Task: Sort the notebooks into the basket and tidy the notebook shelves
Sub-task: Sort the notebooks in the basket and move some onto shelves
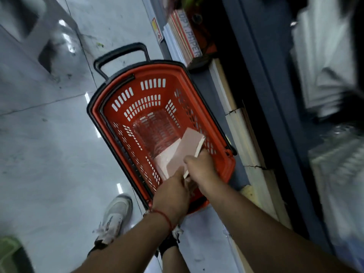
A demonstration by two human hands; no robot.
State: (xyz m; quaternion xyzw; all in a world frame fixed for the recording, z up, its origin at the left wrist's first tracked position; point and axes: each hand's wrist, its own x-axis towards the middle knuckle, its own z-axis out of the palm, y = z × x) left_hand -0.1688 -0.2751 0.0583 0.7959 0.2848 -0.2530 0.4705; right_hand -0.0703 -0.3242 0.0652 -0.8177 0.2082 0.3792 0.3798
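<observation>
Lowering pink notebook (184,152) into red basket (229,170), above another one lying inside. Left hand (173,196) pinching near edge, right hand (199,168) gripping spine side. Risking catching rim, landing crooked.

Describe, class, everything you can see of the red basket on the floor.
The red basket is slotted plastic with a black rim and a raised black pull handle. It stands on the pale tiled floor beside the shelving base. Pink notebooks are inside it, the upper one gripped by both hands, left and right.
</observation>
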